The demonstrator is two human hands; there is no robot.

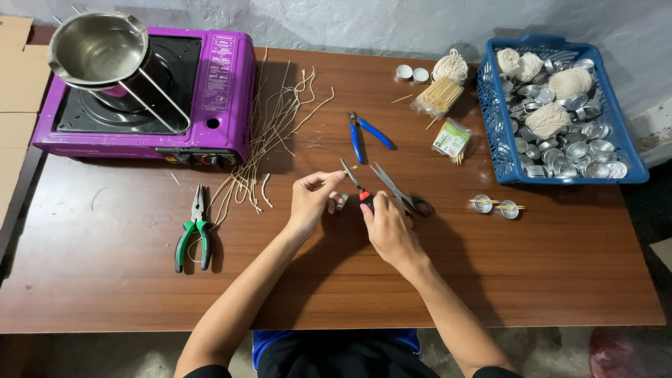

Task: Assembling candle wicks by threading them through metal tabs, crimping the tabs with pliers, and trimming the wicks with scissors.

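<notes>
A: Fingertips of your left hand [310, 199] pinch a thin pale wick [334, 178], light and limp; your right hand [387, 225] is closed on red-handled pliers [355, 185], jaws up by the wick, mid-table.

B: Where to hold?

A: Near the end, probably; it bends. A small metal cup [341, 202] sits just beside your fingers, thin-walled, likely easy to dent.

B: Packages?

A: Clear stick packets [438, 96], beside the blue basket [493, 133]; the purple stove [224, 84] has a white label.

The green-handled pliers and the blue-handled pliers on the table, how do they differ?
The green-handled pliers lie near the table's left side, below the purple stove, handles toward the person. The blue-handled pliers lie mid-table, handles splayed wider and look slimmer. Green's jaws look blunter and broader; blue's shorter and narrower. Both rest flat, untouched by either hand.
</notes>
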